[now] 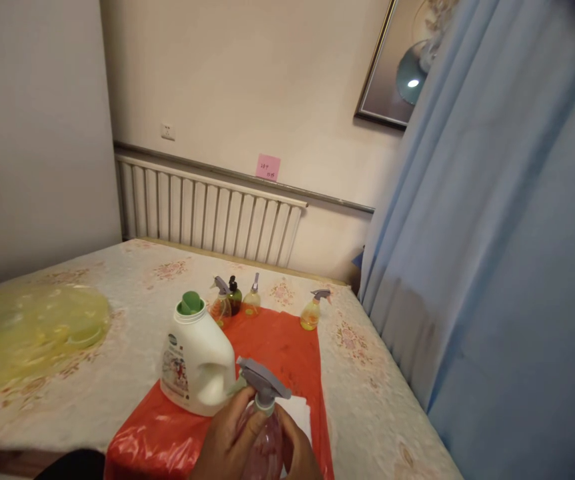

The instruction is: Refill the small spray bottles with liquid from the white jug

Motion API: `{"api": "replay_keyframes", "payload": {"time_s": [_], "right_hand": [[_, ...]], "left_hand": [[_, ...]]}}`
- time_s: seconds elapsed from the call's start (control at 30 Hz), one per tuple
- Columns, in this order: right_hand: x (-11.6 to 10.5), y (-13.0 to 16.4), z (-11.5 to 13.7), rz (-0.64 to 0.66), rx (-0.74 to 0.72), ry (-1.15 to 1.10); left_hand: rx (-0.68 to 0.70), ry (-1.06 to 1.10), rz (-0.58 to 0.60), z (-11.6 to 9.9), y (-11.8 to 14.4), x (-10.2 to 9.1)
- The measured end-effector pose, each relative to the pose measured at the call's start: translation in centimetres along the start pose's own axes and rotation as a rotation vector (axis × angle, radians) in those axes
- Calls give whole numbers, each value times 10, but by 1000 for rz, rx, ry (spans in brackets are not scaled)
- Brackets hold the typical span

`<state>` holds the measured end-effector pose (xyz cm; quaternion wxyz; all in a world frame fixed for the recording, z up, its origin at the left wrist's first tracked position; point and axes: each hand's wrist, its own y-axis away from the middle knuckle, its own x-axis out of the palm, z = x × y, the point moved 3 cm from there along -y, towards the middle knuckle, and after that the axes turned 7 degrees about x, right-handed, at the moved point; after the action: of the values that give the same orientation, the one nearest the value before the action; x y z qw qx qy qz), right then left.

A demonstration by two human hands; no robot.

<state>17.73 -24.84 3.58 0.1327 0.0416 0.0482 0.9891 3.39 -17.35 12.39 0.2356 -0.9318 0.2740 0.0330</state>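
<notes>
Standing upright at the near edge of the table, the spray bottle (263,427) had a clear, faintly pink body and a grey trigger head with its nozzle pointing left; a pale green collar sat just under the head; it stood over the red plastic sheet (277,347), just in front of the white detergent jug (196,363) with its green cap.

The bottle's base was cut off by the bottom edge of the picture, so whether it rested on the sheet or was lifted clear could not be told; its contents were hard to make out through the fingers; both hands were cropped at the wrist, and a white sheet of paper (297,408) showed only partly behind them.

The left hand (225,440) was wrapped round the bottle's left side, fingers curled close against the body just below the collar; the right hand (297,450) cupped the right side, thumb laid along the plastic; both were closed on the bottle rather than loose.

Farther back, three small spray bottles (252,301) of yellowish liquid and a dark pump bottle (234,297) stood near the sheet's far edge; a yellow plastic bag (27,333) lay well apart to the left on the floral tablecloth (367,387).
</notes>
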Motion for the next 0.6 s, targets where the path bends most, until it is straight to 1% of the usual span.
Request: {"api": "replay_keyframes", "payload": {"time_s": [0.07, 0.2, 0.3, 0.37, 0.5, 0.6], "right_hand": [[2, 1, 3, 15, 7, 3], [5, 5, 13, 24, 12, 6], [7, 8, 18, 0, 26, 12], [7, 9, 20, -18, 41, 13], [9, 11, 21, -4, 58, 8], [9, 12, 21, -32, 53, 17]], "left_hand": [[-35, 85, 80, -3, 1, 1], [-107, 229, 93, -4, 1, 0], [-154, 317, 107, 0, -1, 2], [-175, 330, 49, 5, -2, 4], [-178, 336, -109, 14, -1, 6], [-195, 352, -177, 16, 1, 5]]}}
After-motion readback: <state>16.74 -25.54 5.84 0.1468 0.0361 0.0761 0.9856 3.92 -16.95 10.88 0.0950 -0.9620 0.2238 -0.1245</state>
